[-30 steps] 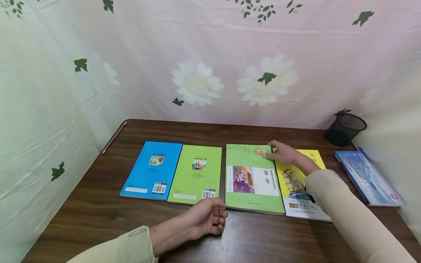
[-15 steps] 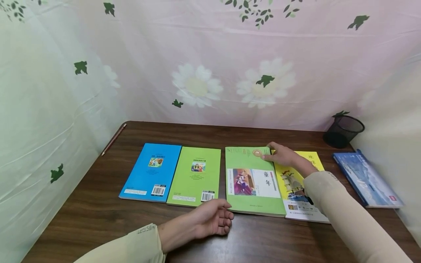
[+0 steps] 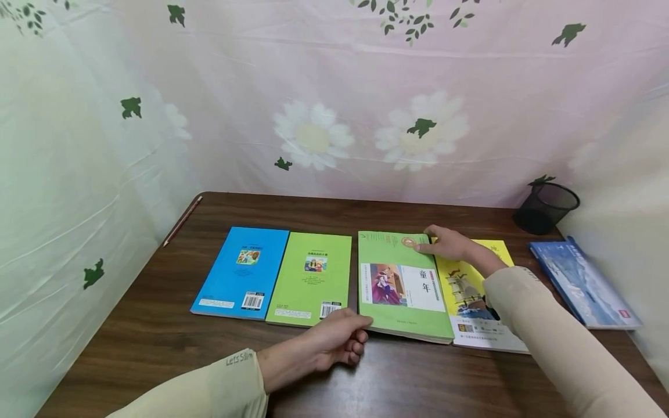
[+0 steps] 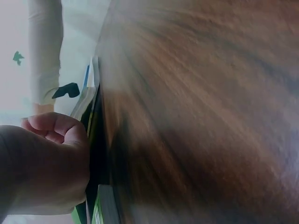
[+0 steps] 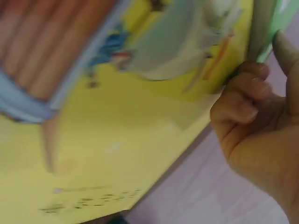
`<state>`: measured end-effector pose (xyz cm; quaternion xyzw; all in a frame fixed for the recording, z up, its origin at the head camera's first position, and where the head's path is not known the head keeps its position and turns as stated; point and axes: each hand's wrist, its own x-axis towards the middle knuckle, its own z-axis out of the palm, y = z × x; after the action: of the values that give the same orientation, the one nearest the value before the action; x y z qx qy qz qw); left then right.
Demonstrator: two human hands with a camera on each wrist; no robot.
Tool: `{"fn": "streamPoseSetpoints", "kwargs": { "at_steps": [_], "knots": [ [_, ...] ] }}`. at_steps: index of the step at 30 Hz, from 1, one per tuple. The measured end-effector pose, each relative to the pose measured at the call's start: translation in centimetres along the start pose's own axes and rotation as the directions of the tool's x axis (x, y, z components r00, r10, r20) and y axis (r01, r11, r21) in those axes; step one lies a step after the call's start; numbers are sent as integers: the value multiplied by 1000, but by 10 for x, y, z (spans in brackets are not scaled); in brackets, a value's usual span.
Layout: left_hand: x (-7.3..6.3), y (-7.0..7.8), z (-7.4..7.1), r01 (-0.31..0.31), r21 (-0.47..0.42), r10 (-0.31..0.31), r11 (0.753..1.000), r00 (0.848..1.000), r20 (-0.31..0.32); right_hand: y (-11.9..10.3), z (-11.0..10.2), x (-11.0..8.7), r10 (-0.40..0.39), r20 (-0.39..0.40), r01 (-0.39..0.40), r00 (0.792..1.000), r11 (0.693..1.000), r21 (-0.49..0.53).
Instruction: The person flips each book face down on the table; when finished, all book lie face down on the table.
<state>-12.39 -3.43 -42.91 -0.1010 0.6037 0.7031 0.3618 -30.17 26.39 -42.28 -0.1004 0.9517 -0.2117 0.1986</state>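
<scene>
A green book (image 3: 387, 251) with a white picture band lies in the row at centre right. My left hand (image 3: 335, 341) pinches its near left corner, thumb on the cover and the other fingers curled below. At the far right corner, my right hand (image 3: 450, 244) grips the same book; the right wrist view shows its thumb (image 5: 284, 49) against the green cover and the fingers curled by the page edge. Under my right forearm is a yellow book (image 3: 460, 270) with a sailing ship, partly covered by the arm. The near edge of the green book looks slightly raised.
Left of it lie a lime-green book (image 3: 319, 293) and a blue book (image 3: 243, 281), back covers up. A blue-and-white book (image 3: 582, 284) and a black mesh pen cup (image 3: 546, 208) are at the right. A pencil (image 3: 183, 220) lies along the left table edge.
My left hand has come up to the green book's near left corner; its thumb now overlaps the cover and its fingers have curled more. The right hand stays at the far corner.
</scene>
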Motion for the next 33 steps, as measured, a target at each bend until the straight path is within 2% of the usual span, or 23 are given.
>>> {"fn": "streamPoseSetpoints", "kwargs": {
  "at_steps": [3, 7, 11, 13, 17, 21, 24, 29, 33],
  "knots": [
    [0, 1, 0, -29, 21, 29, 999, 999, -18, -16, -4, 0, 3, -40, -7, 999, 996, -93],
    [-1, 2, -3, -85, 66, 88, 994, 995, -39, -59, -4, 4, -53, -65, 44, 996, 990, -132],
    [0, 1, -5, -164, 146, 171, 976, 984, -40, -108, 2, 9, -120, -22, 117, 993, 989, -95],
    [1, 0, -6, -202, 180, 212, 963, 977, -36, -129, 5, 13, -129, 6, 129, 992, 987, -94],
    [1, 1, -9, -248, 224, 263, 942, 964, -39, -158, 13, 20, -93, 45, 100, 995, 978, -183],
    [3, 2, -12, -258, 246, 278, 934, 959, -50, -176, 21, 24, -25, 85, 48, 996, 955, -293],
    [3, 2, -11, -268, 244, 288, 932, 956, -49, -184, 25, 25, 15, 82, 13, 997, 941, -337],
    [4, 5, -9, -298, 232, 319, 926, 946, -57, -194, 28, 25, 71, 12, -60, 997, 909, -413],
    [3, 6, -7, -338, 239, 362, 910, 930, -65, -199, 28, 27, 108, -64, -126, 992, 875, -467]
  ]
}}
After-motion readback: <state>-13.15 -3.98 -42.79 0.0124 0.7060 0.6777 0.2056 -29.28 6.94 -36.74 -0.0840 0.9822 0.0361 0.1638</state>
